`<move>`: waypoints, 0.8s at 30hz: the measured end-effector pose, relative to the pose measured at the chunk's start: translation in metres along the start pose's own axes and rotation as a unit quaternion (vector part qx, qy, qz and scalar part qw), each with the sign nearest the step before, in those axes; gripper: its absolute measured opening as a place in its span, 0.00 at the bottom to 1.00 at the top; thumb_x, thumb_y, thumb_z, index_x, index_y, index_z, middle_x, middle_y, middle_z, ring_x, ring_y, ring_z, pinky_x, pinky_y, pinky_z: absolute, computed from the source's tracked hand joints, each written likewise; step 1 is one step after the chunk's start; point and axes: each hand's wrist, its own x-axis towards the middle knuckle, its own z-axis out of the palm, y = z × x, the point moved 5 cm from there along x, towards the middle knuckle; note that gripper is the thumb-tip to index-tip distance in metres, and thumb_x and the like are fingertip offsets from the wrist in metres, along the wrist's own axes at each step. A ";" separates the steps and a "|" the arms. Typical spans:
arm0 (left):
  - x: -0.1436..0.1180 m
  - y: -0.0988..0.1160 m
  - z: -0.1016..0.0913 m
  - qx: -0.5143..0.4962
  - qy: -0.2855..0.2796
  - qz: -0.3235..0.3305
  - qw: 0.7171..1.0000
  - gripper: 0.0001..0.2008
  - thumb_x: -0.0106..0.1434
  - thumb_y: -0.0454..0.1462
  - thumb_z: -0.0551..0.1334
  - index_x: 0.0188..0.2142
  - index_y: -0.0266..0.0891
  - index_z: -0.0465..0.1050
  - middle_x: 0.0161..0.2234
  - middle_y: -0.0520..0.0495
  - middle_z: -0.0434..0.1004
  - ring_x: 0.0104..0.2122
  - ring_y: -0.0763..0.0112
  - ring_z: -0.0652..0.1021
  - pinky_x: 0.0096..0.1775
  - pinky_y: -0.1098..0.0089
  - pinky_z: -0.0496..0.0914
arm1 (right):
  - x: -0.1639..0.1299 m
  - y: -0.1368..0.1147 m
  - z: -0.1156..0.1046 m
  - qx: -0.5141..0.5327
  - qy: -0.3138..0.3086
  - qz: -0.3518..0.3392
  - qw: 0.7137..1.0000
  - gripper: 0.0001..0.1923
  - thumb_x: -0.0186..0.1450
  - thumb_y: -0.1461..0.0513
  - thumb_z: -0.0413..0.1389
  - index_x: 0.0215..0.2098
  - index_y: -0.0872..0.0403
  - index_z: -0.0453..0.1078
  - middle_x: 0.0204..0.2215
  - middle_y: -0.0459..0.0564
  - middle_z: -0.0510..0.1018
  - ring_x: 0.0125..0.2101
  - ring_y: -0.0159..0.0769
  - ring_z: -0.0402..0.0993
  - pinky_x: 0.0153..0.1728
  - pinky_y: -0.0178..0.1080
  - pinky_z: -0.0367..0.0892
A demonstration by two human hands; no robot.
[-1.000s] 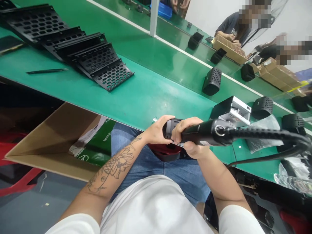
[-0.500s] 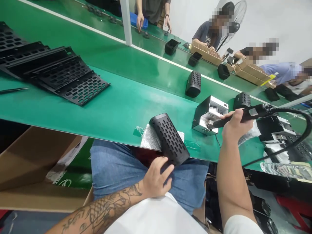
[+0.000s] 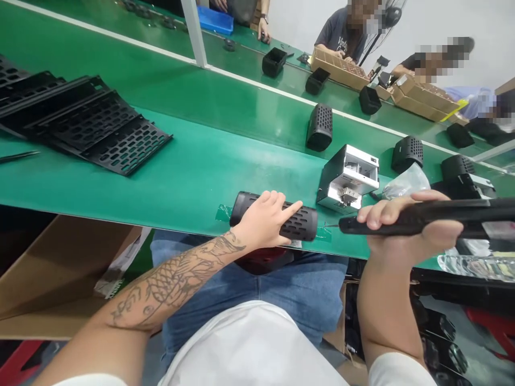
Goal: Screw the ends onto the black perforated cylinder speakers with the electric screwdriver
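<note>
A black perforated housing [image 3: 300, 222] lies on its side at the near edge of the green table, its long axis roughly along that edge. My left hand [image 3: 265, 217] is closed over its top, thumb side toward me and the index finger stretched along the slots. An electric screwdriver [image 3: 454, 214] is in my right hand [image 3: 402, 220], held level with fingers wrapped round its body. Its thin bit points left, close to the housing's right end; whether it touches cannot be made out. Beyond the bit stands a silver-and-black screw feeder [image 3: 350, 179].
Several black slotted panels [image 3: 132, 142] lie stacked at the left beside tweezers [image 3: 18, 156]. A clear plastic bag [image 3: 407, 182] is right of the feeder. More housings [image 3: 320, 127] stand along the green belt [image 3: 257, 115]. Co-workers sit opposite. An open cardboard box [image 3: 52, 268] is below left.
The housing has turned from upright-slanting to lying along the table edge, with my left hand now over its top. My right hand has drawn the screwdriver from the feeder toward me and the housing.
</note>
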 end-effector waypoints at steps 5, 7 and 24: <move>-0.008 0.004 0.003 0.006 0.016 -0.078 0.997 0.54 0.69 0.61 0.83 0.86 0.42 0.76 0.61 0.25 0.83 0.63 0.28 0.78 0.66 0.43 0.68 | -0.029 0.005 0.035 0.065 -0.102 0.023 0.992 0.24 0.74 0.35 0.76 0.51 0.42 0.87 0.22 0.38 0.83 0.13 0.37 0.71 0.19 0.42 0.77; -0.008 0.006 0.002 0.004 0.009 -0.079 0.997 0.55 0.70 0.61 0.83 0.87 0.42 0.74 0.62 0.25 0.83 0.64 0.28 0.78 0.66 0.43 0.68 | -0.035 0.014 0.042 0.074 -0.101 0.037 0.991 0.23 0.73 0.37 0.78 0.50 0.43 0.87 0.22 0.39 0.84 0.15 0.37 0.74 0.21 0.42 0.79; -0.006 0.008 -0.001 0.015 -0.007 -0.083 0.996 0.54 0.74 0.62 0.80 0.88 0.40 0.73 0.64 0.25 0.83 0.65 0.31 0.78 0.67 0.46 0.66 | -0.036 0.027 0.066 0.094 -0.232 0.082 0.965 0.18 0.72 0.46 0.82 0.43 0.46 0.86 0.22 0.41 0.84 0.16 0.35 0.77 0.24 0.40 0.82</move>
